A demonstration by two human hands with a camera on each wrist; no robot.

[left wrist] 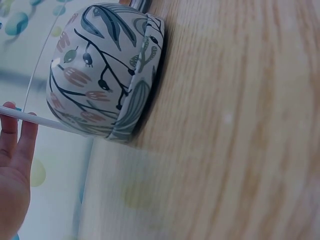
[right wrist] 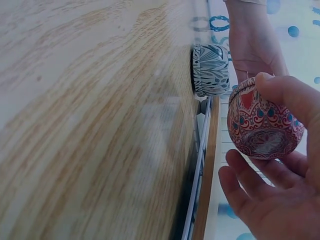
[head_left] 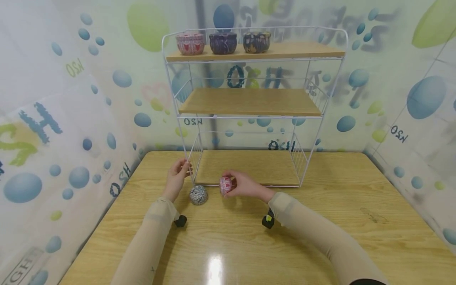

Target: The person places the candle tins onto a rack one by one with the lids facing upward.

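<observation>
My right hand [head_left: 246,185] holds a small round tin [head_left: 226,185] with a red, white and blue pattern, just in front of the bottom shelf. The right wrist view shows the thumb on its rim side, fingers beneath, and the round base of the red tin [right wrist: 265,130] facing the camera. With its fingertips, my left hand [head_left: 176,177] grips the white wire post [head_left: 184,144] at the rack's left front. Between the hands, a grey-and-white leaf-patterned tin [head_left: 198,195] rests on the table, its wider rim down in the left wrist view.
The white wire rack [head_left: 249,116] has three wooden shelves. On its top shelf [head_left: 303,49] stand a pink-red tin [head_left: 190,43], a dark purple tin [head_left: 223,42] and a dark floral tin [head_left: 256,42]. Patterned walls enclose the wooden table [head_left: 221,233] behind and at both sides.
</observation>
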